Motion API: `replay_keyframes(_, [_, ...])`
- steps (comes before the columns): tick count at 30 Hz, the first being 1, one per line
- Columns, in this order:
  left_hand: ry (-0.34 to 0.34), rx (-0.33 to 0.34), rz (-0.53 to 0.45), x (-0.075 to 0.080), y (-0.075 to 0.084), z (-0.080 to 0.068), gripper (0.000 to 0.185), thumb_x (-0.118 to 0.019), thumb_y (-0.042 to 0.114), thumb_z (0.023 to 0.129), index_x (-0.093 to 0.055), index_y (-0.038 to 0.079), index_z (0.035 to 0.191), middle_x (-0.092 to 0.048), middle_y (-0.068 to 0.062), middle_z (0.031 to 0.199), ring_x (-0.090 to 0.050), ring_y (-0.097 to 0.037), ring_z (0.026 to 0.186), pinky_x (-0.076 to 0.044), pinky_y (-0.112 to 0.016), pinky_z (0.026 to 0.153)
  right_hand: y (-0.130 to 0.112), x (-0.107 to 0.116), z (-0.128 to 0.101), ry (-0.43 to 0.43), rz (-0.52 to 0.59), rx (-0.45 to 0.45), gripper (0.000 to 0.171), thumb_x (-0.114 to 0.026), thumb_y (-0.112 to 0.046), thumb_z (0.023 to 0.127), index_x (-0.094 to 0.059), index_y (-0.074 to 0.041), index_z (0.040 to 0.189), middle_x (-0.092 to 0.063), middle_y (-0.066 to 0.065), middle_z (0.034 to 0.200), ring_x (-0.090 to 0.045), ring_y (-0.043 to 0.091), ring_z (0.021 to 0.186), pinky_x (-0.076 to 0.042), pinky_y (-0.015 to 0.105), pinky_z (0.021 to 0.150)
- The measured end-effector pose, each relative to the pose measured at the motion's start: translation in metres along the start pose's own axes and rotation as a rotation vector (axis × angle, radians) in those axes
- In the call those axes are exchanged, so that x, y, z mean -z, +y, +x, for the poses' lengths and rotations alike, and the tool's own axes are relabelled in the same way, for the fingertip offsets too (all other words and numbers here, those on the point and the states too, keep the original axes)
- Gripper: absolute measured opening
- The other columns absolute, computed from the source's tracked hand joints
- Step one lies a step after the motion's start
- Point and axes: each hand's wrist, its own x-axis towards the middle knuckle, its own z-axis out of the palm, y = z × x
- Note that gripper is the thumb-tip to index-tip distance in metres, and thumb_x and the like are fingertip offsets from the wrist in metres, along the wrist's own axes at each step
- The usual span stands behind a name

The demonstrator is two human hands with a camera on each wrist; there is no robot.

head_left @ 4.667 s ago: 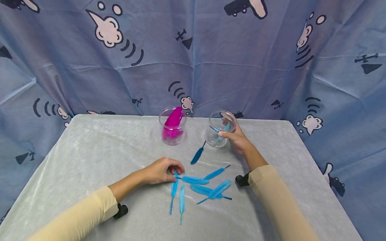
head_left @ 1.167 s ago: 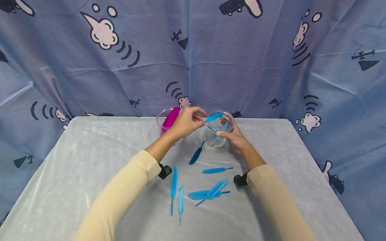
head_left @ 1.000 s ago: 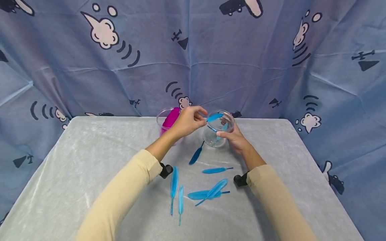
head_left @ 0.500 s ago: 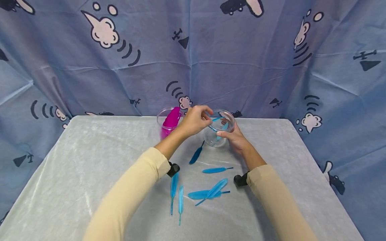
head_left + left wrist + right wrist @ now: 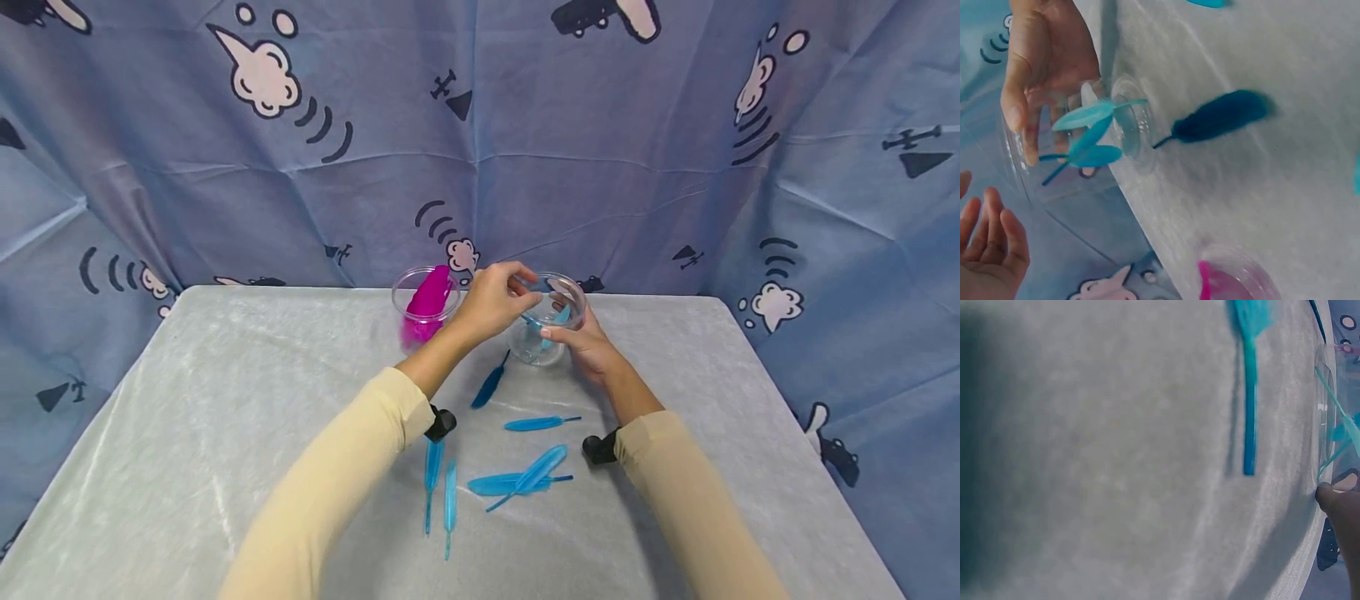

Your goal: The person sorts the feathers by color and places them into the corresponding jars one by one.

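Note:
My right hand [image 5: 596, 348] grips a clear plastic jar [image 5: 534, 353] near the back of the table, fingers behind it and thumb in front. Inside the jar, the left wrist view shows light-blue and blue feathers [image 5: 1084, 116] crossing one another. My left hand [image 5: 491, 302] is at the jar's mouth, its fingers loosely bent with nothing visible between them in the left wrist view. A dark blue feather [image 5: 491, 387] lies on the table just in front of the jar. Beside my left forearm stands a second clear jar [image 5: 401, 293] with magenta feathers [image 5: 429, 298].
Several blue feathers lie nearer on the grey cloth-covered table [image 5: 262, 375]: a single feather [image 5: 534, 423], a crossed pair with one feather [image 5: 534, 472] on top, and an upright-lying feather [image 5: 450, 497] beside another [image 5: 432, 467]. A patterned blue curtain [image 5: 375, 208] hangs behind.
My left hand took a blue feather from the table, carried it up to the jar's mouth, let it go inside and shifted slightly right. My right hand has kept holding the jar.

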Motion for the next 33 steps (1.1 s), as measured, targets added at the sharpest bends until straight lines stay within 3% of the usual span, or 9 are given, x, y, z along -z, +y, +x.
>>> replay_keyframes(8, [-0.055, -0.043, -0.04, 0.011, -0.018, -0.013, 0.021, -0.07, 0.013, 0.094, -0.069, 0.003, 0.112, -0.071, -0.009, 0.095, -0.067, -0.018, 0.08, -0.055, -0.026, 0.069, 0.0, 0.0, 0.002, 0.014, 0.008, -0.021, 0.093, -0.066, 0.006, 0.084, -0.015, -0.021, 0.158, -0.019, 0.019, 0.161, -0.014, 0.028, 0.148, -0.01, 0.047, 0.12])
replay_keyframes(17, [-0.191, -0.102, -0.038, 0.02, -0.035, -0.039, 0.02, -0.069, 0.008, 0.092, -0.069, 0.001, 0.111, -0.07, -0.009, 0.096, -0.064, -0.018, 0.082, -0.054, -0.024, 0.073, 0.002, 0.001, 0.001, 0.023, -0.01, -0.031, 0.091, -0.066, 0.006, 0.085, -0.019, -0.023, 0.157, -0.02, 0.016, 0.161, -0.015, 0.026, 0.149, -0.008, 0.048, 0.121])
replay_keyframes(26, [-0.356, -0.076, 0.011, 0.034, -0.059, -0.07, 0.023, -0.072, 0.008, 0.09, -0.07, 0.003, 0.113, -0.07, -0.004, 0.096, -0.064, -0.015, 0.084, -0.054, -0.024, 0.076, 0.002, 0.001, -0.001, 0.017, -0.003, -0.022, 0.09, -0.064, 0.007, 0.085, -0.019, -0.023, 0.157, -0.019, 0.017, 0.162, -0.014, 0.028, 0.149, -0.009, 0.049, 0.121])
replay_keyframes(33, [-0.412, -0.064, 0.03, 0.047, -0.078, -0.095, 0.03, -0.072, 0.009, 0.09, -0.068, -0.002, 0.117, -0.07, -0.006, 0.097, -0.065, -0.013, 0.084, -0.054, -0.025, 0.078, 0.001, -0.001, 0.0, 0.012, 0.008, -0.015, 0.089, -0.063, 0.008, 0.085, -0.021, -0.025, 0.156, -0.019, 0.017, 0.161, -0.015, 0.027, 0.147, -0.013, 0.049, 0.119])
